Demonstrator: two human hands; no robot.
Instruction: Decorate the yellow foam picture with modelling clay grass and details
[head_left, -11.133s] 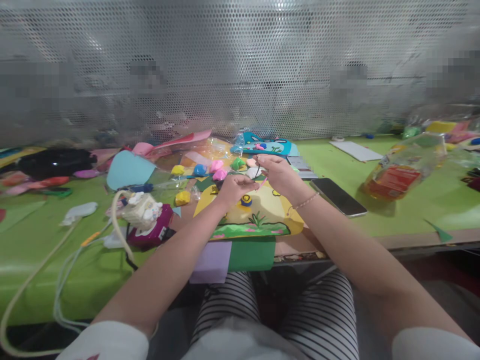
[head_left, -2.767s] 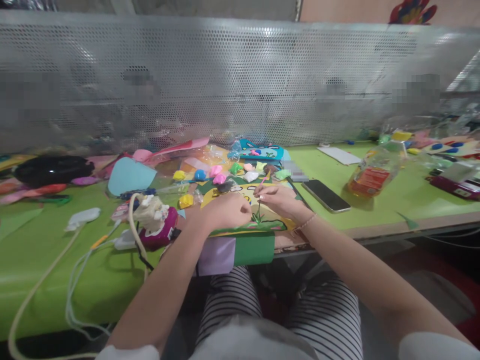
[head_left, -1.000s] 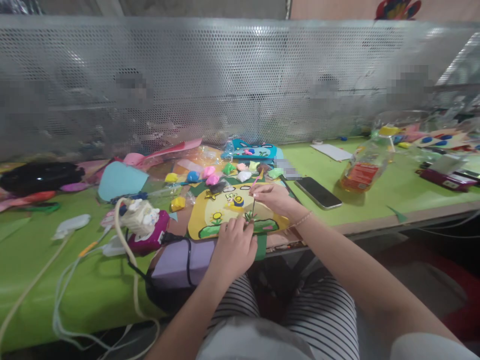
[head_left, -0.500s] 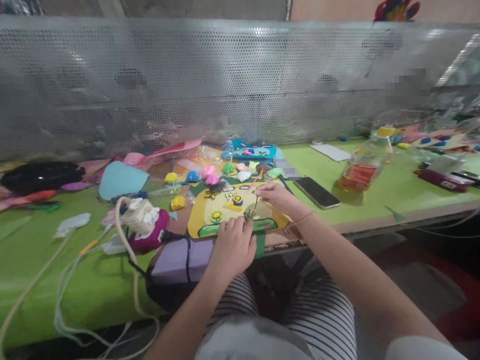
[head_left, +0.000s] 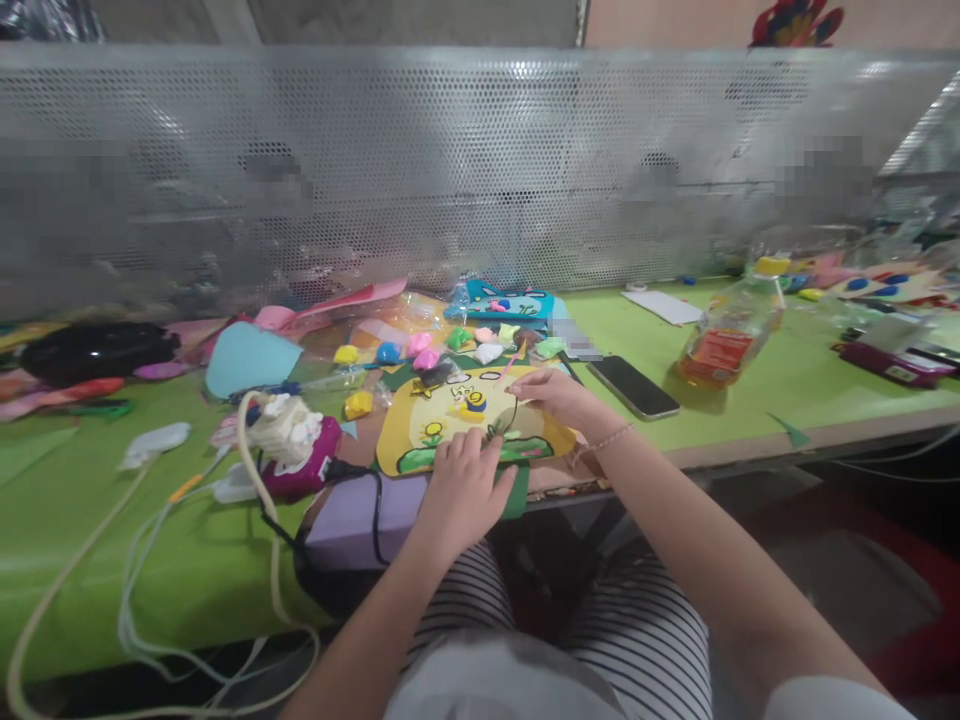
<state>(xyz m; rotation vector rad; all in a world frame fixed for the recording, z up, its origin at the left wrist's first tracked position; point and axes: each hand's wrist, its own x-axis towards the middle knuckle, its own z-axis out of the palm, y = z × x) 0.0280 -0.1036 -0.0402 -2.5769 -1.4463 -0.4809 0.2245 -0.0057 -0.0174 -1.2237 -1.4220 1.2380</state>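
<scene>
A yellow picture board (head_left: pixel 401 420) with a flower, a star and a small yellow-and-blue figure lies in front of me. My left hand (head_left: pixel 466 490) rests on its near edge, fingers laid out and thumb apart. Above the right part of the board, my right hand (head_left: pixel 551 393) is pinched on the upper end of a thin dark strand (head_left: pixel 515 415). The strand curves down toward the plants on the board near my left fingertips; whether those fingers touch it I cannot tell. Several clay lumps, among them a pink one (head_left: pixel 426 358), sit behind the board.
A phone (head_left: pixel 634 386) and a tilted bottle (head_left: pixel 716 345) are to the right. At left stand a purple power block (head_left: pixel 304 465) with cables and a lilac box (head_left: pixel 364 520). A blue picture piece (head_left: pixel 510 302) lies behind, before a perforated metal screen (head_left: pixel 450 170).
My left thumb has spread farther from the fingers, and the hand has shifted slightly. My right hand keeps its pinch on the strand, nearly in place. The view has shifted a little.
</scene>
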